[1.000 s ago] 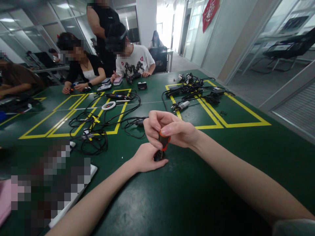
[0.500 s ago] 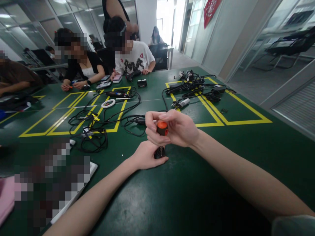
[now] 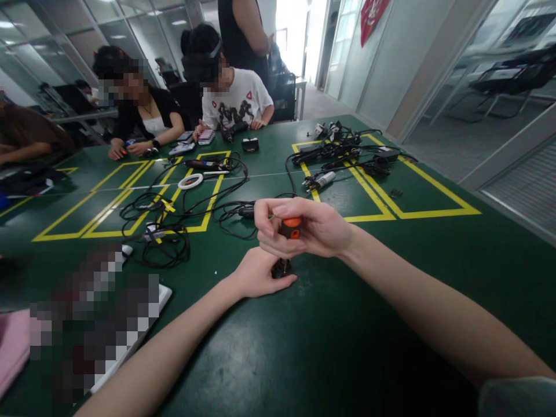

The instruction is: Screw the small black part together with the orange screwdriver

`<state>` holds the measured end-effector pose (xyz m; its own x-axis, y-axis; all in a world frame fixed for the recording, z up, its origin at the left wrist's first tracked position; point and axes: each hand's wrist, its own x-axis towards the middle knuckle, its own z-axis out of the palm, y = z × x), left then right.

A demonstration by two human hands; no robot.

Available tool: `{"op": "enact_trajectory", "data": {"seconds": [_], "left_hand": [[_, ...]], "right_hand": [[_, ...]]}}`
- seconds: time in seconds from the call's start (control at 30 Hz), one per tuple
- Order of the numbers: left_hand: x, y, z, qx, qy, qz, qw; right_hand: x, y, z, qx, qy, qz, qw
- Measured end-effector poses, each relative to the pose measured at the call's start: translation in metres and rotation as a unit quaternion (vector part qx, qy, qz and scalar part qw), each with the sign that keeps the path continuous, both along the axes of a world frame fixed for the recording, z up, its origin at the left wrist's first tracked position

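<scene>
Screwdriver [image 3: 290,227], short and stubby with an orange-and-black handle, stands nearly upright directly above the small black part [image 3: 281,268], its tip hidden where the two meet. The right hand [image 3: 315,230] is closed round the handle, fingertips and thumb wrapped about its top so that only a patch of orange shows. The left hand [image 3: 256,275] lies on the green table [image 3: 339,330] just left of the small black part, thumb and fingers pinched against its sides to pin it down. The tool looks light and rigid, and its thick handle should give a sure hold for the fingertips; the best place to take it is that fat handle, not the thin shaft. The part beneath looks small, hard and apt to skid on the smooth tabletop unless it is held. Beyond the small black part and to its left sprawl black cables [image 3: 174,231] and a white ring [image 3: 191,182]; beyond it to the right lies a silver-tipped tool [image 3: 324,181].
</scene>
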<state>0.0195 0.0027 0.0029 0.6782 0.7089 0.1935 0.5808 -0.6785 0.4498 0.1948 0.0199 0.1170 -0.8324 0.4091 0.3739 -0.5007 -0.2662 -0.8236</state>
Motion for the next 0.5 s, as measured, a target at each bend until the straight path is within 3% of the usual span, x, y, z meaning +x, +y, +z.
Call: {"op": "enact_trajectory", "data": {"seconds": [0.27,0.5], "left_hand": [[0.0002,-0.0002,-0.0005,-0.013,-0.004,-0.002,1.0],[-0.0014,0.0022,-0.0004,-0.008,0.004,0.01,1.0]], "right_hand": [[-0.0002,-0.0015,0.0037,0.036,-0.006,-0.007,0.999],[-0.0028,-0.0047,0.0026,-0.008,-0.009,-0.029,0.999]]}}
